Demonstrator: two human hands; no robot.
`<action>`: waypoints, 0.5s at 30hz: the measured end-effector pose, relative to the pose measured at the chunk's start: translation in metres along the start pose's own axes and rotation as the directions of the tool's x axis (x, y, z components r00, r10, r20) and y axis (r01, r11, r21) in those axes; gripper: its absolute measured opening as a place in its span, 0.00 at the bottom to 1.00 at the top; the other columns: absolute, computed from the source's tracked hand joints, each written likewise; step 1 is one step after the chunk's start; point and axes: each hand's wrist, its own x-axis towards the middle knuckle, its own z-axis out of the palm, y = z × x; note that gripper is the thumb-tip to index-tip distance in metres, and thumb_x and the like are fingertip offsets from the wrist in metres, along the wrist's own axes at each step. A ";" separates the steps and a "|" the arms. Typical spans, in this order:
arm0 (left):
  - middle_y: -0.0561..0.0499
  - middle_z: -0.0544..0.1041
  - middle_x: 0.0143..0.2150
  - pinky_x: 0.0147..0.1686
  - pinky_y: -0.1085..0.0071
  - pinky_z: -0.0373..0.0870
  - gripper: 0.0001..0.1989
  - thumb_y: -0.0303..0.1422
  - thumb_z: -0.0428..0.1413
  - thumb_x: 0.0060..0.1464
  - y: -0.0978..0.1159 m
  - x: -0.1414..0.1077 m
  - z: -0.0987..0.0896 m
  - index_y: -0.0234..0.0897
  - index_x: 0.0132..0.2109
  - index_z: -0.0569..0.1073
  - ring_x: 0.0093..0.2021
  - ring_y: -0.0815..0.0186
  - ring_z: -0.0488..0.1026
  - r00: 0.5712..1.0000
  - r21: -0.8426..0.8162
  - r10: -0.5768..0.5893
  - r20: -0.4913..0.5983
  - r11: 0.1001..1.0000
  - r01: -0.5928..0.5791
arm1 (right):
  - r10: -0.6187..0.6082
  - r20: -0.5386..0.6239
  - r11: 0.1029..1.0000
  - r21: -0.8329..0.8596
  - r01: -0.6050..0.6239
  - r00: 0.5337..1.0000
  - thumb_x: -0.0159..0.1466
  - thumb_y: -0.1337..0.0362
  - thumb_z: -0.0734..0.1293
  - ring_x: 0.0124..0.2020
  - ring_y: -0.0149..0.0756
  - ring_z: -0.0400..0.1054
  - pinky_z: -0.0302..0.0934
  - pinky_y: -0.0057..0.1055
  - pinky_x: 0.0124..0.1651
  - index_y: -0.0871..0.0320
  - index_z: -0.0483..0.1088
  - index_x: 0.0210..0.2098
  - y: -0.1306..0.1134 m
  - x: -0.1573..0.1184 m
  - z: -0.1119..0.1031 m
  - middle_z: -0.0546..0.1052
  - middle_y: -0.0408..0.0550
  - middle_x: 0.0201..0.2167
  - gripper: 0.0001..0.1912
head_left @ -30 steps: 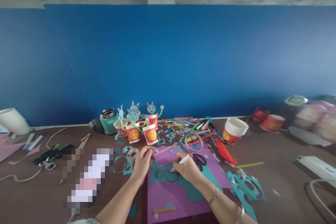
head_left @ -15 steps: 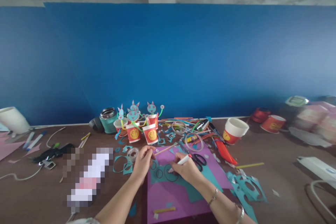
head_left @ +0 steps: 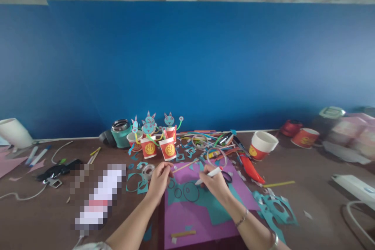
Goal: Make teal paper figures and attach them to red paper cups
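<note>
A teal sheet of paper [head_left: 221,213] lies on a larger purple sheet [head_left: 187,222]. Dark marker circles are drawn on its left part, and the largest has a small ring inside it. In my right hand [head_left: 215,181] is a white marker [head_left: 211,173] with a red end, its tip just right of the big circle. My left hand [head_left: 159,181] rests at the sheets' left edge, fingers curled together on the teal paper; the fingertips are partly hidden. Black-handled scissors [head_left: 227,177] are partly covered by my right hand. A tan stick [head_left: 184,166] lies by my left fingers.
Red and white paper cups [head_left: 168,150] with teal paper animal figures stand at the back, near a teal flask [head_left: 121,136]. Rightward are loose sticks and pens, stacked cups [head_left: 262,146], a red packet [head_left: 250,168] and teal cut-offs [head_left: 277,209]. Clear tape [head_left: 148,172] sits beside my left hand.
My right hand with the marker has moved right and slightly up, away from the big circle. The small ring inside that circle now shows. My left hand has stayed in place.
</note>
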 end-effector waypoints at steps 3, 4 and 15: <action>0.59 0.66 0.19 0.14 0.80 0.43 0.11 0.39 0.52 0.49 0.000 0.000 0.000 0.35 0.35 0.68 0.13 0.78 0.51 1.000 -0.002 0.003 0.009 1.000 -0.003 | 0.008 0.038 1.000 -0.028 -0.007 0.999 0.48 0.66 0.61 0.12 0.28 0.61 0.47 0.21 0.15 0.55 0.55 0.15 0.001 0.000 0.000 0.64 0.36 0.08 0.10; 0.59 0.66 0.19 0.14 0.80 0.43 0.11 0.39 0.52 0.49 0.000 0.000 0.000 0.35 0.35 0.68 0.13 0.78 0.50 1.000 -0.001 0.004 0.009 1.000 -0.004 | 0.008 0.046 0.999 -0.035 -0.006 0.999 0.48 0.66 0.61 0.13 0.28 0.61 0.48 0.21 0.16 0.55 0.55 0.14 0.001 0.000 0.001 0.64 0.36 0.08 0.10; 0.59 0.66 0.20 0.14 0.79 0.42 0.12 0.40 0.52 0.48 0.001 0.000 0.001 0.35 0.35 0.68 0.13 0.78 0.50 1.000 0.000 -0.004 0.004 1.000 0.004 | 0.004 0.100 0.997 -0.079 0.004 0.995 0.48 0.65 0.60 0.14 0.29 0.65 0.49 0.21 0.16 0.55 0.54 0.15 0.000 -0.003 0.001 0.65 0.36 0.09 0.08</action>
